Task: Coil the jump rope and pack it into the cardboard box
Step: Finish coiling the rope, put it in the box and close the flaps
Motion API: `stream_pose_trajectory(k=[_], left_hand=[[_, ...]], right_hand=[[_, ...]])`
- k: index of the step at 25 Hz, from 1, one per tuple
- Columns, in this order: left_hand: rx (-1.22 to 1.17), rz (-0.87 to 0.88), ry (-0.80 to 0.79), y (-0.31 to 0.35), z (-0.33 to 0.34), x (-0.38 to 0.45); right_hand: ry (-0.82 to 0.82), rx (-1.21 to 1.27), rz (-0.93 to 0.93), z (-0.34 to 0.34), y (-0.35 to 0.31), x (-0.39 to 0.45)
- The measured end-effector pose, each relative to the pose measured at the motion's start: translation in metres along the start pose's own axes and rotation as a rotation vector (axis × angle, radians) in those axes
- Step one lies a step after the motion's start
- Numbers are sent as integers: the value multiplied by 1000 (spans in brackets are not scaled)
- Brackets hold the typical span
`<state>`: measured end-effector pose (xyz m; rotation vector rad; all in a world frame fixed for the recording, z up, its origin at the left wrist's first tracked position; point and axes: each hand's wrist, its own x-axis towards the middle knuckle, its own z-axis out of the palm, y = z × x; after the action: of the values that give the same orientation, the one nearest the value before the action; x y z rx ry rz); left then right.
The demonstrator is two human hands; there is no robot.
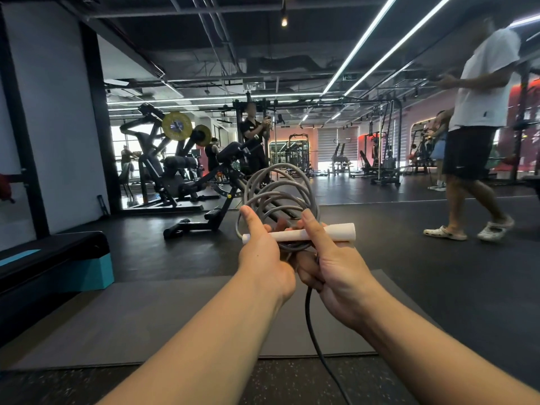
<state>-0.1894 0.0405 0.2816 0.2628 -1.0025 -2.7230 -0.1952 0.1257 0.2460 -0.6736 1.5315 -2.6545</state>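
I hold a grey jump rope (pixel 277 188) wound into several loops that stand up in front of me at chest height. Its white handle (pixel 339 231) lies crosswise under the loops, pointing right. My left hand (pixel 263 255) grips the bundle from the left with the thumb raised. My right hand (pixel 333 264) clamps the loops and handle from the right, index finger laid over the handle. A dark cord (pixel 314 331) hangs down from between my hands toward the floor. No cardboard box is in view.
A grey exercise mat (pixel 146 323) lies on the black gym floor below my arms. A black and teal step platform (pixel 58 264) stands at the left. Weight machines (pixel 175 171) fill the back left. A person in a white shirt (pixel 479 135) walks at the right.
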Motion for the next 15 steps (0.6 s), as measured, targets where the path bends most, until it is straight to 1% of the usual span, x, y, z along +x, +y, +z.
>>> stream_pose_trajectory(k=[3,5,7,8,9,10,11,12,13,14,15], left_hand=[[65,-22,-27,-4,-8,4],[158,-42,-35,-3,-18,6],[294,-8,59,5,-30,6],[376,65,147,13,-36,3],[510,219,218,23,-39,-5],[715,477,190,35,-40,-15],[963,819,53,47,-37,-27],[1224,1159,-148,58,-28,-40],[1520,1387,-361,68,-15,-52],[1833,1471,-543,73,0,-59],[2120,1429,-669,74,13,-60]], right_hand=[[0,-43,20,0,-1,-1],[-9,-104,39,-2,-5,0],[-20,-231,32,-5,-17,1],[-30,-316,17,-6,-25,3],[-59,-428,-7,-7,-34,5],[-106,-563,-37,-8,-41,7],[-161,-722,-76,-7,-46,10],[-216,-891,-117,-3,-51,11],[-270,-1051,-147,1,-53,12],[-325,-1196,-161,7,-55,14],[-366,-1363,-172,12,-57,14]])
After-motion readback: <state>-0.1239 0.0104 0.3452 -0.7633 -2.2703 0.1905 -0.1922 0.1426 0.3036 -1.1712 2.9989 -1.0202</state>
